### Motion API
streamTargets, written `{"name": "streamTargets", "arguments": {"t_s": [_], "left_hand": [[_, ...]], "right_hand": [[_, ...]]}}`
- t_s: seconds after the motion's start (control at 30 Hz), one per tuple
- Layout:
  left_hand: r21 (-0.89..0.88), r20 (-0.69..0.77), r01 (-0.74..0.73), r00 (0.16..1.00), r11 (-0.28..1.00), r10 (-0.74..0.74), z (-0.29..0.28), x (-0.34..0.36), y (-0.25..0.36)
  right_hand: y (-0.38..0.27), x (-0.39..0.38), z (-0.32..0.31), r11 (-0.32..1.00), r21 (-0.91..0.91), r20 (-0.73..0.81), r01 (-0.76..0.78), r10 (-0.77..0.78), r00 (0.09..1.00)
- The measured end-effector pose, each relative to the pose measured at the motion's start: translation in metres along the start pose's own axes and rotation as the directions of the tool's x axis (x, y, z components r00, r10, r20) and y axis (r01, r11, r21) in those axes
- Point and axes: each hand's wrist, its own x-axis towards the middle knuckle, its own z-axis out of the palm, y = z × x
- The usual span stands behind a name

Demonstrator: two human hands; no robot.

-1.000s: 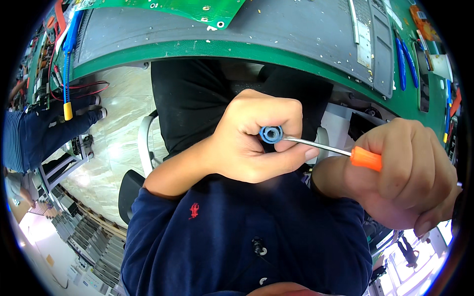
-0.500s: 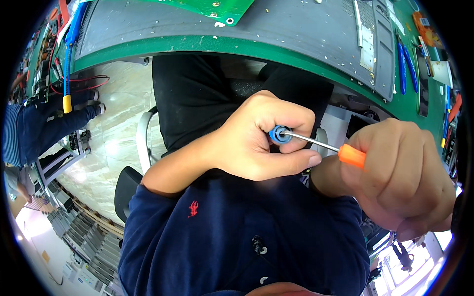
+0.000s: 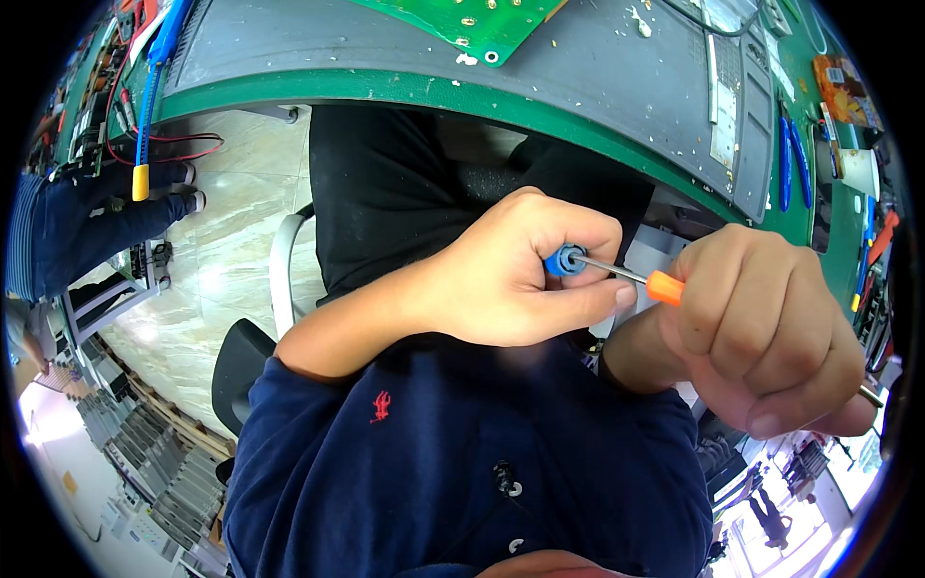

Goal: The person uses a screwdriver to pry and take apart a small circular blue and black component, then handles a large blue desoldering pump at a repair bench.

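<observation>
Orange-handled screwdriver (image 3: 663, 287) and R hand (image 3: 766, 332) had moved closer to blue tube (image 3: 555, 262) since prev. frame. L hand (image 3: 511, 277) gripped the tube near view centre; R hand, at 3-4 o'clock from it, gripped the screwdriver, tip prob. inside tube's hollow end.

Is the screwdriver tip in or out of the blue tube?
In, apparently: the screwdriver shaft vanishes inside the blue tube; how deep, cannot tell.
</observation>
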Motion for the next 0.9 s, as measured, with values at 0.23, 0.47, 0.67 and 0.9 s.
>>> {"name": "streamTargets", "arguments": {"t_s": [0.23, 0.47, 0.67, 0.9], "left_hand": [[-0.073, -0.025, -0.001, 1.000, 0.997, -0.001, 0.003, -0.002, -0.001], [-0.057, -0.014, 0.141, 0.990, 0.988, -0.142, 0.006, -0.005, 0.003], [0.050, -0.087, 0.153, 0.985, 0.987, -0.148, 0.001, -0.011, 0.004], [0.153, -0.146, 0.150, 0.981, 0.977, -0.128, -0.007, -0.019, 0.001]], "right_hand": [[0.007, 0.002, 0.008, 0.997, 0.001, 0.006, 0.075, -0.075, 0.997], [0.013, 0.002, 0.009, 0.992, 0.058, 0.085, 0.113, -0.117, 0.989], [0.012, 0.007, -0.004, 0.992, 0.121, 0.212, -0.029, 0.002, 0.977], [0.025, 0.008, -0.004, 0.984, 0.164, 0.202, -0.065, 0.031, 0.979]]}}
